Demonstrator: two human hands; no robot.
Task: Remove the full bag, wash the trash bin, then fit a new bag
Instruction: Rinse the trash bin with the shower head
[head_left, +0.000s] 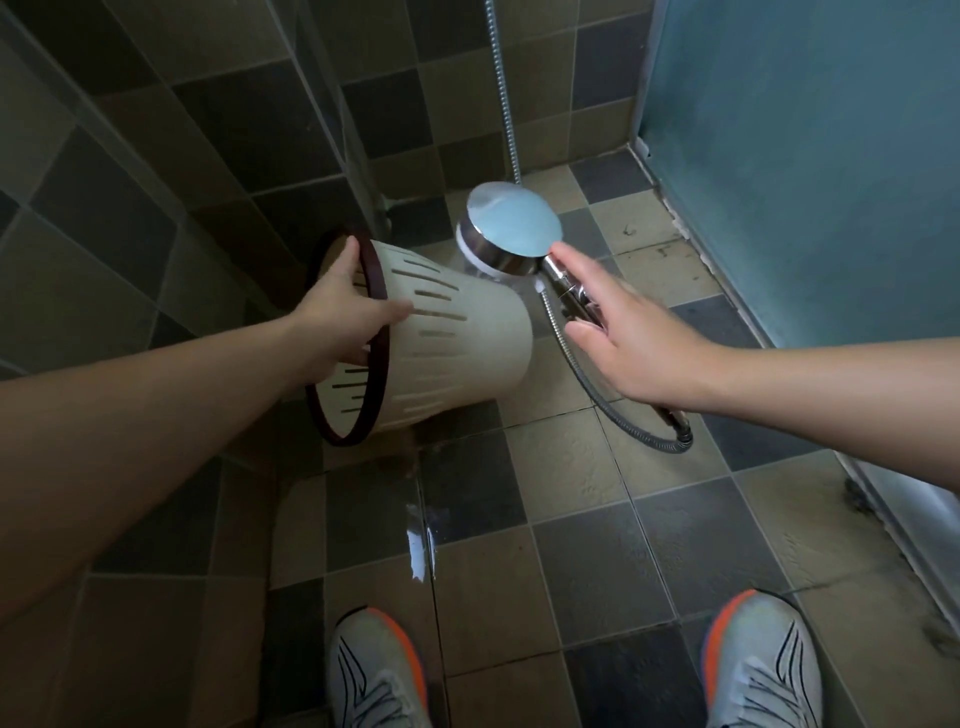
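A white slotted trash bin (467, 332) with a dark brown rim ring lies tipped on its side in the air above the tiled floor, its opening facing left. My left hand (337, 312) grips its rim, fingers inside and thumb on the outer wall. No bag is in it. My right hand (623, 343) holds the chrome handle of a round shower head (511, 228), index finger stretched along it. The head hangs just above the bin's base end, and a pale spray shows between them.
The metal hose (587, 384) loops under my right hand and runs up the tiled wall. A glass panel (104, 208) stands at the left and a blue frosted door (805, 156) at the right. Water pools on the floor (421, 540) in front of my shoes (379, 675).
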